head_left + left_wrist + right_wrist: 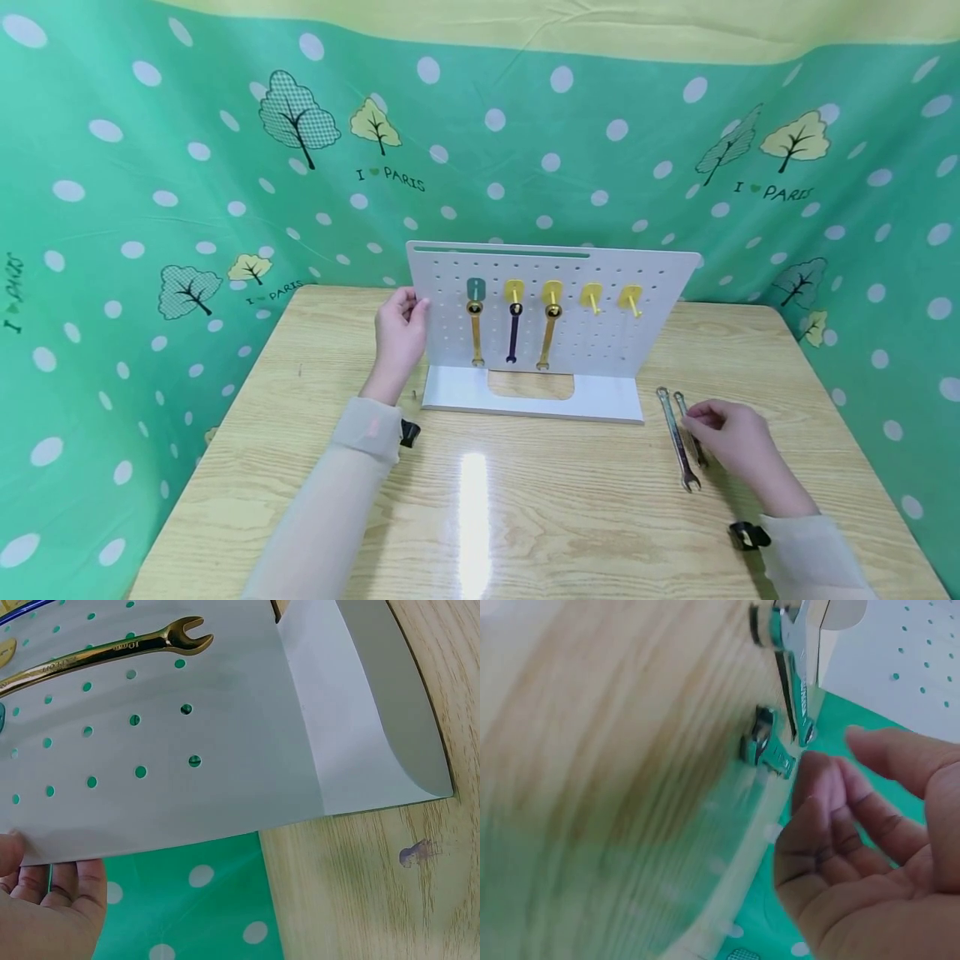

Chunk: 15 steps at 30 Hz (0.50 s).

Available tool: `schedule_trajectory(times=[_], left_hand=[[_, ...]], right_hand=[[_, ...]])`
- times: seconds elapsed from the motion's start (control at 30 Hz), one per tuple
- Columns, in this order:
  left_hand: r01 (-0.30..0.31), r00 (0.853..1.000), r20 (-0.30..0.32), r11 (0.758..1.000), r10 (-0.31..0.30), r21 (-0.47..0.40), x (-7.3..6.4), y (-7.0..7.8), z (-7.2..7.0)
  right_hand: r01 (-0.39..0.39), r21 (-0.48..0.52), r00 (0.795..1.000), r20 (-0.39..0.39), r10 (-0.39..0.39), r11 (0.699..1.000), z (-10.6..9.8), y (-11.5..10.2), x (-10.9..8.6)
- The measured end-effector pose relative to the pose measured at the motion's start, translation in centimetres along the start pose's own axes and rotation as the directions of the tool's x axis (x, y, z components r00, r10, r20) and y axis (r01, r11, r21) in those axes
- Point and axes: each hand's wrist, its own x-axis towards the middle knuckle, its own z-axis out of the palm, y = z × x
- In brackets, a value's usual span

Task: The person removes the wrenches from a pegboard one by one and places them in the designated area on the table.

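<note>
My left hand [400, 329] grips the left edge of a white pegboard [660, 321], thumb in front and fingers behind. A gold combination wrench [477, 337], a dark purple wrench [513, 337] and another gold wrench [547, 340] hang by their ring ends from hooks on it. My right hand [735, 437] is over a short silver wrench [698, 451] on the table, fingers bent and thumb apart from them in the right wrist view. A longer silver wrench [677, 437] lies just left of it.
The leftmost hook [476, 288] is green and the others are yellow; the two right-hand yellow hooks [592, 296] carry nothing. The board's foot [457, 390] with its cutout rests on the wooden table [570, 508]. Behind hangs a green dotted curtain [525, 150].
</note>
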Motion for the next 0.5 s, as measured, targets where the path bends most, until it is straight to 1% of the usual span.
schedule_trajectory(times=[0.17, 0.3, 0.5], left_hand=[[0.002, 1.0, 0.003, 1.0, -0.002, -0.006, 0.0, -0.1, -0.1], [0.002, 1.0, 0.003, 1.0, -0.002, -0.013, 0.1, -0.2, 0.0], [0.004, 1.0, 0.002, 1.0, -0.004, -0.016, 0.1, -0.2, 0.0]], right_hand=[[0.068, 0.062, 0.996, -0.064, -0.064, 0.996, 0.8, -0.7, 0.4], [0.118, 0.084, 0.989, -0.105, -0.109, 0.989, 1.1, -1.4, 0.6], [0.116, 0.157, 0.991, -0.083, -0.103, 0.981, 1.5, -2.7, 1.0]])
